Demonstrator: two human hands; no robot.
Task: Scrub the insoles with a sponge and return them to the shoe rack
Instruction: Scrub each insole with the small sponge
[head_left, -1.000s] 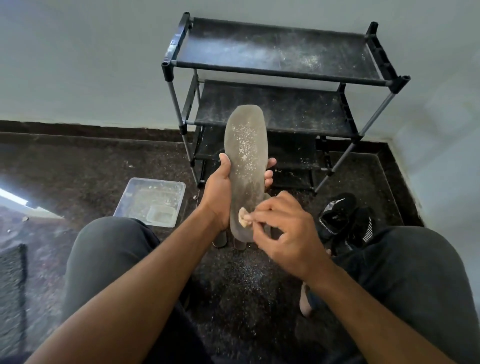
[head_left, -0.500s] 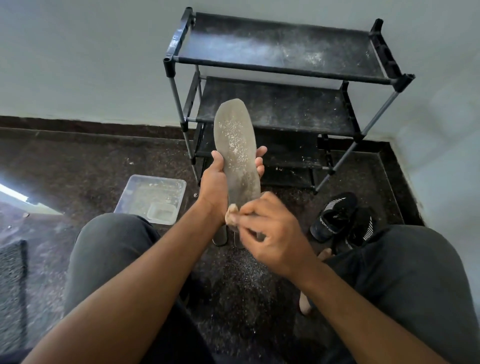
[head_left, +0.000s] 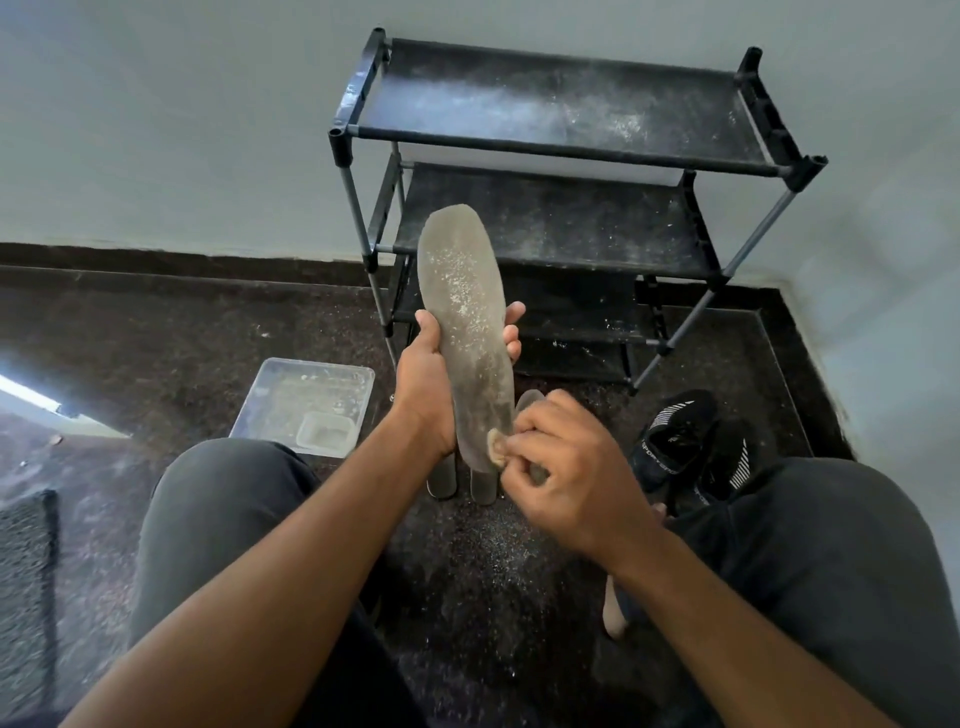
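- My left hand (head_left: 426, 395) grips the grey insole (head_left: 470, 332) around its middle, thumb on the near edge and fingertips curled round the far edge, holding it upright with the toe end up.
- White specks dust the upper half of the insole's face.
- My right hand (head_left: 566, 478) pinches a small beige sponge (head_left: 496, 446) between thumb and curled fingers, pressing it against the heel end of the insole.
- More insoles (head_left: 483, 486) lie on the dark floor (head_left: 156, 332) just below my hands, mostly hidden.
- The black shoe rack (head_left: 561, 156) stands against the wall straight ahead, its shelves dusted white.
- A clear plastic tub (head_left: 304, 400) sits on the floor by my left knee, a smaller container inside it.
- A pair of black shoes (head_left: 685, 447) rests by my right knee.
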